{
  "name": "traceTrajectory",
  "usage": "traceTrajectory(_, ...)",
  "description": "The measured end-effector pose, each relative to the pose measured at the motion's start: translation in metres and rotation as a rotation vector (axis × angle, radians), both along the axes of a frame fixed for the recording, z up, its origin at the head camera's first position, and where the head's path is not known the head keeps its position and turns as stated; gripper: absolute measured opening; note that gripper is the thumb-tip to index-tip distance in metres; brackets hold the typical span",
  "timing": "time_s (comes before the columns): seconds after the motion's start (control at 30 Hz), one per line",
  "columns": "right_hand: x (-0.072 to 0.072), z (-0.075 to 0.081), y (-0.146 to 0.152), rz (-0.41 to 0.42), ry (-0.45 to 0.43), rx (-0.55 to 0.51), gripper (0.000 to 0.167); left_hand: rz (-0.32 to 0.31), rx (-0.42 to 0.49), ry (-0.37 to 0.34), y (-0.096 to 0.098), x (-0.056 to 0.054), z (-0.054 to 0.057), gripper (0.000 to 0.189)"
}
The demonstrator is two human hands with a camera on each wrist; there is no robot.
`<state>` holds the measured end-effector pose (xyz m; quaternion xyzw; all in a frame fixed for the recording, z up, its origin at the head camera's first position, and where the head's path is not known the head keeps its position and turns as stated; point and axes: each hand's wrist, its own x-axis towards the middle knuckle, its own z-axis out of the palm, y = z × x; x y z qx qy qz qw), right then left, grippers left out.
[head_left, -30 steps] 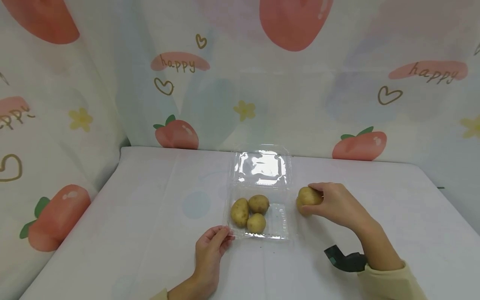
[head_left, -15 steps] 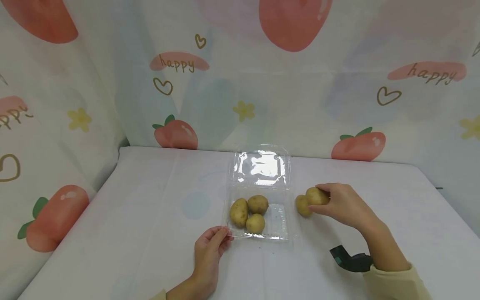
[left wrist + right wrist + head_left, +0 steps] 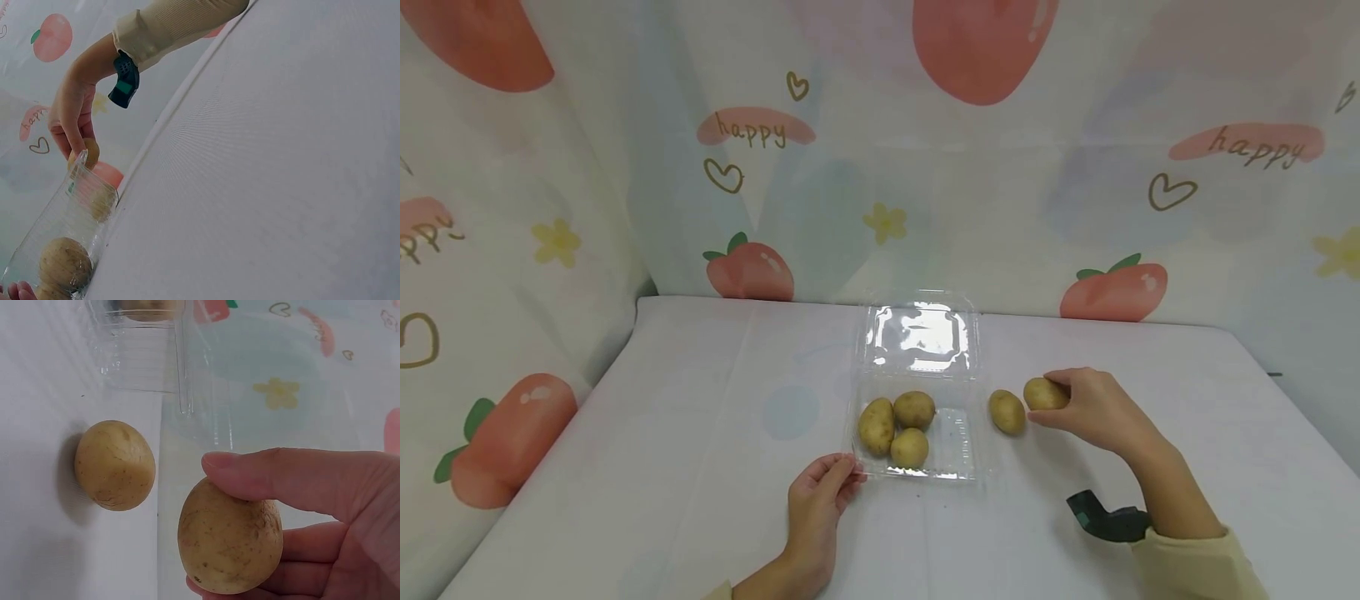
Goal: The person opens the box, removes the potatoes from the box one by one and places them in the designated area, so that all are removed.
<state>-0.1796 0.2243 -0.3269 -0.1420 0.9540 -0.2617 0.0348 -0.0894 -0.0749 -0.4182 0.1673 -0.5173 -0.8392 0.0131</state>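
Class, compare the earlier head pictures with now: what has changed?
The right hand moved rightward with its held potato, uncovering the loose potato. Nothing was let go. The left hand, clear container and its three potatoes stayed put.

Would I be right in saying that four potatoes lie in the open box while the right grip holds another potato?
Not quite: the head view shows three potatoes, not four, lying in the open box. The right grip does hold another potato.
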Motion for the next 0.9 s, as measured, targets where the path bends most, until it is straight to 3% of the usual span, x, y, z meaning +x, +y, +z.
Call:
traceTrajectory(0.23, -0.004, -0.007, 0.003, -0.039, -0.033, 0.012, 0.037, -0.005, -0.003, 0.003, 0.0, 0.0, -0.001, 0.016)
traceTrajectory(0.9, -0.016, -0.023, 0.009, -0.154, -0.114, 0.049, 0.063, -0.006, -0.009, -0.011, 0.0, -0.001, -0.001, 0.017)
